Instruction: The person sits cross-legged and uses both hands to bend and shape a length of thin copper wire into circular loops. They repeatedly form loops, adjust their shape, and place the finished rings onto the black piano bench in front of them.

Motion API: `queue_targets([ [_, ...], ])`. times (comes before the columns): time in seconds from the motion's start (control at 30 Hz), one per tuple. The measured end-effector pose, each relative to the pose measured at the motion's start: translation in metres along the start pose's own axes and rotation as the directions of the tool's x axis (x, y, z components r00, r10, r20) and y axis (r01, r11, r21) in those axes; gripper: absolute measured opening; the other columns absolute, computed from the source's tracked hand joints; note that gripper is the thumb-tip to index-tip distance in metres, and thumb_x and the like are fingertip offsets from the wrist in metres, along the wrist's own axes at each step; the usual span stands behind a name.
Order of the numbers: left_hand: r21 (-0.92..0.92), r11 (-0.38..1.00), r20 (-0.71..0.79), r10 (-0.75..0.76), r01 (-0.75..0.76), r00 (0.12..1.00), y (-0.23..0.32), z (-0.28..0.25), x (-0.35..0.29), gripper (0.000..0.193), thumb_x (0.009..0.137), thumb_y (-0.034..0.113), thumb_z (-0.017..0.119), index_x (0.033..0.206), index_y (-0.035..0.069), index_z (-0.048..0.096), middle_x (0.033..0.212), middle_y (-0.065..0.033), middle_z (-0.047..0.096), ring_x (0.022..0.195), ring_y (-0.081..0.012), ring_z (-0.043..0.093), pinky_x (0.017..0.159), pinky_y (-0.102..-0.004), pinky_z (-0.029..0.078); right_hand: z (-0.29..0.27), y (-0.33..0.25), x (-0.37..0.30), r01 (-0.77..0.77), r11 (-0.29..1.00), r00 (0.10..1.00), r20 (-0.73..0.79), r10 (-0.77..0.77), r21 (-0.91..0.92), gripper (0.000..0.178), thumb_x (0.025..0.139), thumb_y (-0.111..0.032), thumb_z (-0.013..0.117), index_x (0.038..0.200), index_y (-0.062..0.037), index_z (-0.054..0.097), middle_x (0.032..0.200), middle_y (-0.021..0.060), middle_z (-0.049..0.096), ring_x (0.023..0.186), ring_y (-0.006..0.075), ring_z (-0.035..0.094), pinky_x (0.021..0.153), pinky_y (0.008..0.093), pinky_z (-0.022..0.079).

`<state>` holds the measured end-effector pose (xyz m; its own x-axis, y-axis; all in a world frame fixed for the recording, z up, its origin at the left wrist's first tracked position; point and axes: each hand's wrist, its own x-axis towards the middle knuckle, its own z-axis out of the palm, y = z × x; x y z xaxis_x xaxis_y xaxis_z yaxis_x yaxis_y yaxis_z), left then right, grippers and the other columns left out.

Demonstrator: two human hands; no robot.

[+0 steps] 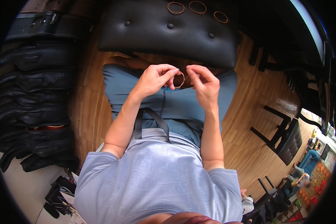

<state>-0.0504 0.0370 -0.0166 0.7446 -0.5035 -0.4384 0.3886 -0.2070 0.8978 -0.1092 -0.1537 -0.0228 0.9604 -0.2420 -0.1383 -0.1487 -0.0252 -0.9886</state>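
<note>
A thin, copper-coloured coiled string (183, 79) is held up over my lap, between my two hands. My left hand (155, 79) has its thumb and fingers closed on the left side of the loop. With thumb and index finger pinched, my right hand (204, 85) grips the string at the upper right of the loop. Three similar coils lie apart from each other on the black tufted bench: a left coil (176, 8), a middle coil (197, 7) and a right coil (221, 17).
The padded black bench (149, 37) stands just beyond my knees. Several black instrument bags (37, 87) are lined up on the left. A second black bench (287, 143) is on the wooden floor (246, 112) to the right. Farther back sits another person (300, 179).
</note>
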Motion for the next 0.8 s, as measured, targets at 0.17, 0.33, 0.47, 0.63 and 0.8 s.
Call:
queue_targets([
  [0.17,-0.015,1.0,-0.021,0.014,-0.014,1.0,-0.003,-0.005,-0.002,0.026,0.102,0.023,0.06,0.107,0.0,0.072,0.072,0.0029,0.059,0.066,-0.0085,0.064,0.061,-0.0227,0.048,-0.019,-0.008,0.008,0.042,0.951,0.978,-0.206,0.023,0.307,0.018,0.1,-0.013,0.064,0.11,0.0012,0.067,0.099,0.0115,0.074,0.063,0.0072,0.059,0.052,0.0206,0.047],
  [0.33,-0.058,0.998,0.0,0.036,-0.036,0.999,-0.002,-0.006,-0.002,0.027,0.103,0.022,0.06,0.107,-0.002,0.071,0.072,0.0021,0.057,0.064,-0.0086,0.061,0.062,-0.0236,0.05,-0.034,-0.002,0.012,0.014,0.884,0.965,-0.237,0.11,0.467,0.028,0.101,-0.016,0.063,0.122,0.0023,0.064,0.105,0.0149,0.073,0.066,0.0101,0.062,0.052,0.0224,0.049],
  [0.47,-0.148,0.984,0.0,0.101,-0.1,0.995,-0.001,-0.004,-0.003,0.027,0.103,0.022,0.059,0.108,-0.001,0.071,0.073,0.0006,0.06,0.065,-0.0082,0.06,0.062,-0.0238,0.049,-0.027,-0.003,0.007,-0.04,0.876,0.99,-0.097,0.099,0.481,0.038,0.1,-0.015,0.064,0.133,0.0023,0.058,0.115,0.0165,0.07,0.072,0.0118,0.064,0.055,0.0225,0.051],
  [0.63,-0.23,0.952,-0.06,0.194,-0.202,0.979,0.004,0.0,-0.004,0.028,0.104,0.023,0.058,0.11,-0.002,0.07,0.076,-0.0011,0.063,0.069,-0.0097,0.063,0.066,-0.024,0.052,-0.012,-0.005,-0.006,-0.172,0.916,0.98,0.16,0.121,0.363,0.034,0.096,-0.009,0.068,0.127,0.0031,0.064,0.116,0.0159,0.071,0.072,0.012,0.064,0.057,0.0226,0.052],
  [0.8,-0.246,0.936,-0.112,0.231,-0.252,0.967,0.004,0.004,-0.001,0.028,0.104,0.022,0.059,0.112,-0.002,0.069,0.077,-0.0022,0.064,0.074,-0.0109,0.067,0.069,-0.0249,0.055,-0.001,-0.003,-0.007,-0.238,0.872,0.968,0.175,0.179,0.428,0.03,0.096,-0.015,0.069,0.12,0.0037,0.068,0.104,0.0151,0.074,0.069,0.0132,0.065,0.06,0.0265,0.054],
])
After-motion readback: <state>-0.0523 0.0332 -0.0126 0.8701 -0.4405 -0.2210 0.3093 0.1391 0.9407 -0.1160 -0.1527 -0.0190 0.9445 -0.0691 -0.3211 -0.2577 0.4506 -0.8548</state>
